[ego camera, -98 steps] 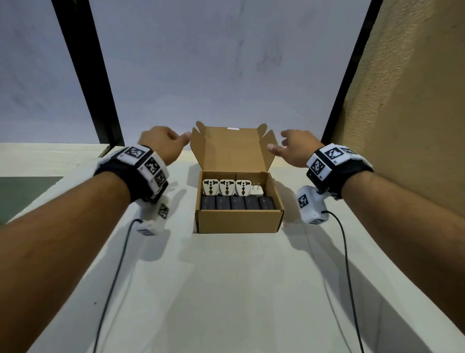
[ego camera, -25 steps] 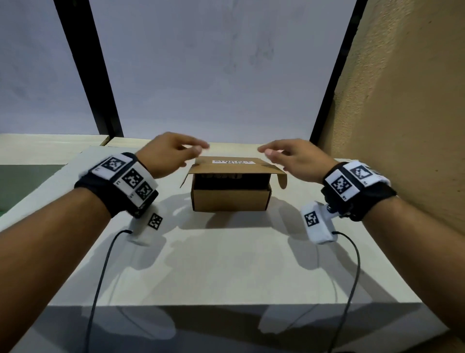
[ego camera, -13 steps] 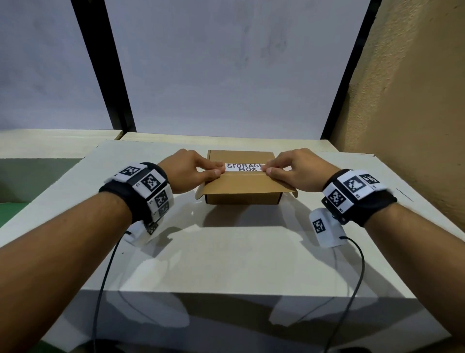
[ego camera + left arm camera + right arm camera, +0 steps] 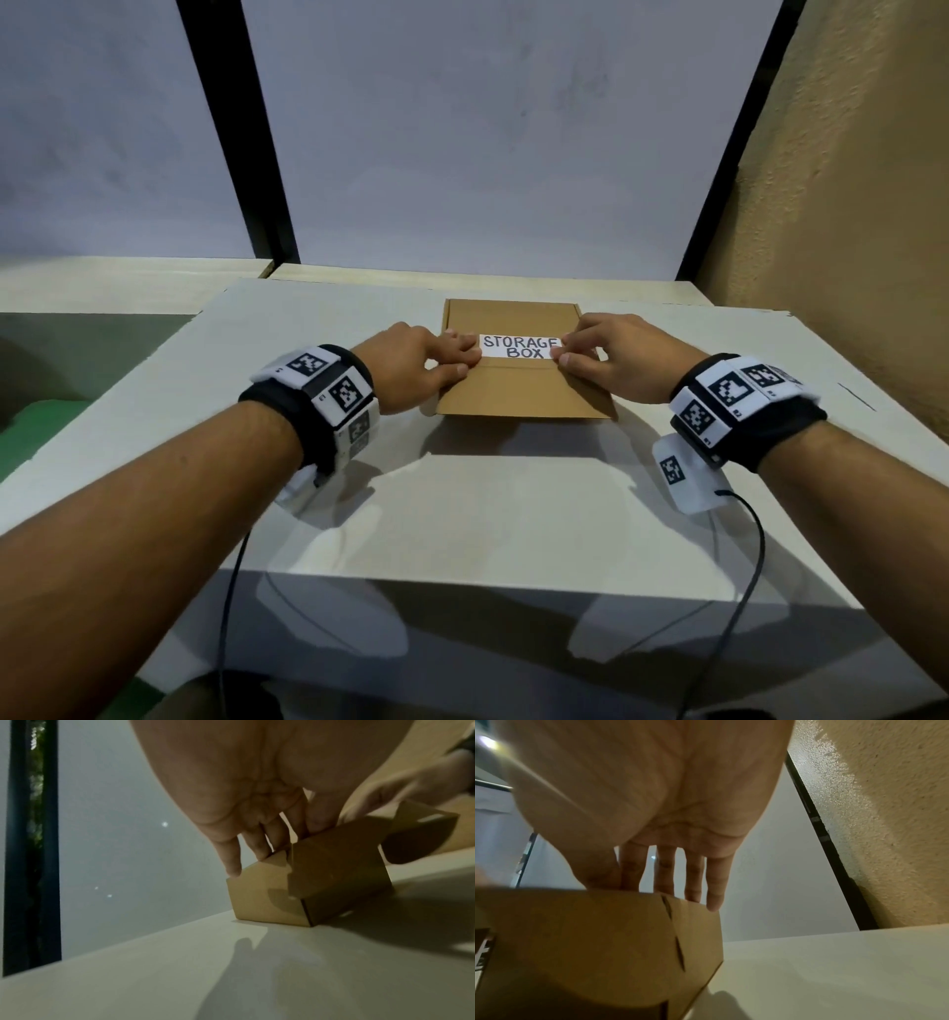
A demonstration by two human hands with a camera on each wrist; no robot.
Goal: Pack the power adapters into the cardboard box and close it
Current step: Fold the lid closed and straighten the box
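Observation:
The brown cardboard box (image 4: 513,318) sits on the white table with its lid folded down; a white label (image 4: 518,347) on the lid reads STORAGE BOX. The power adapters are hidden inside. My left hand (image 4: 411,370) rests on the lid's left side, fingers on top and thumb on the front flap. My right hand (image 4: 616,360) mirrors it on the right side. In the left wrist view the left hand (image 4: 257,801) touches the top edge of the box (image 4: 334,882) with fairly straight fingers, and the front flap (image 4: 416,833) still sticks outward. In the right wrist view, straight fingers (image 4: 693,882) press on the box (image 4: 603,933).
The white table (image 4: 488,514) stretches from the box to its front edge. A rough tan wall (image 4: 847,205) rises close on the right. Black posts (image 4: 241,154) stand behind the table against a pale panel. Thin cables (image 4: 755,565) hang from both wrists.
The lid stood upright with adapters showing; both hands folded it down over the box. Over the last half second the hands stay on the lid, which lies flatter.

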